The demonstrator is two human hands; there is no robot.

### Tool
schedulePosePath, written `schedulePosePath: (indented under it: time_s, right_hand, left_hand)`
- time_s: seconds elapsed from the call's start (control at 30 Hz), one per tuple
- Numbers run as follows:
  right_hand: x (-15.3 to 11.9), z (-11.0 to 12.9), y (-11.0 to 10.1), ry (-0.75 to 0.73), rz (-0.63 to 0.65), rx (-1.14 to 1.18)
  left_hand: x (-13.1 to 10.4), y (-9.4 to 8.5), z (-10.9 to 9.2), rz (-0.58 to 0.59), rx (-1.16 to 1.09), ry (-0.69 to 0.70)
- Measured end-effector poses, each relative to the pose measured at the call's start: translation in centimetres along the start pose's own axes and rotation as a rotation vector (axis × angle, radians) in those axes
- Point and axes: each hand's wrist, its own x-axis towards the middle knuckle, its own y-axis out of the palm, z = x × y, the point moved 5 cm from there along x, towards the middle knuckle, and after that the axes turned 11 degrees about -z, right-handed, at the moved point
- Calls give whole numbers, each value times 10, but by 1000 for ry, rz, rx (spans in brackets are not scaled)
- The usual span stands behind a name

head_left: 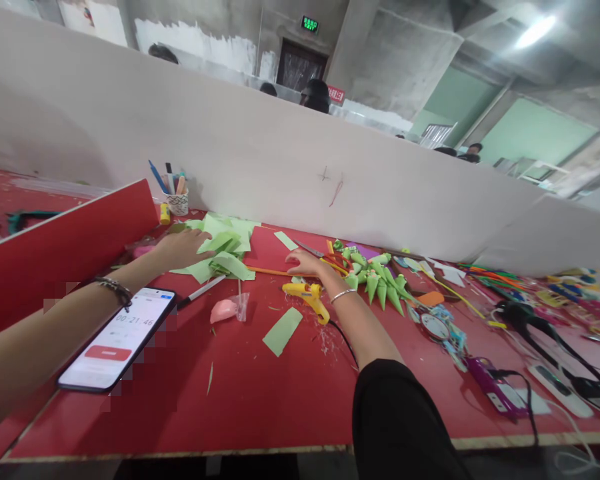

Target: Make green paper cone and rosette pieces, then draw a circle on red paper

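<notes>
My left hand (186, 247) reaches over the left side of a heap of light green paper pieces (235, 241), fingers apart and resting on or just above the paper. My right hand (307, 264) is above the table, thumb and fingers apart, with nothing visible between them. Beneath its fingertips runs a thin orange stick (264, 271); I cannot tell if they touch. Scissors (309, 249) lie just beyond that hand. A yellow glue gun (307, 295) is nearer to me, beside my right wrist. A loose green paper strip (283, 331) lies in front of it.
A phone (125, 340) showing a timer lies under my left forearm. Nearby are a pink lump (224, 311) and a marker (203, 291). A cup of pens (178, 202) stands by the white partition (260, 160). Rolled green paper cones (380, 283) and a purple power strip (495, 387) are at right.
</notes>
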Motion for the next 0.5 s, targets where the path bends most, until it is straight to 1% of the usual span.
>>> schedulePosePath:
  time_s: [0.1, 0.17, 0.23, 0.3, 0.37, 0.5]
  right_hand:
    - [2, 0, -2, -12, 0, 2]
    - [4, 1, -3, -20, -2, -5]
    - [5, 2, -5, -25, 0, -12]
    - [4, 2, -7, -22, 11, -22]
    - [2, 3, -8, -11, 19, -39]
    - [-1, 9, -3, 5, 3, -80]
  left_hand:
    - [4, 8, -19, 7, 35, 185]
    - [10, 16, -36, 21, 33, 310]
    - [15, 26, -52, 35, 31, 400]
    - [18, 36, -64, 55, 36, 462]
    - [18, 44, -71, 82, 43, 501]
    - [15, 53, -74, 121, 62, 520]
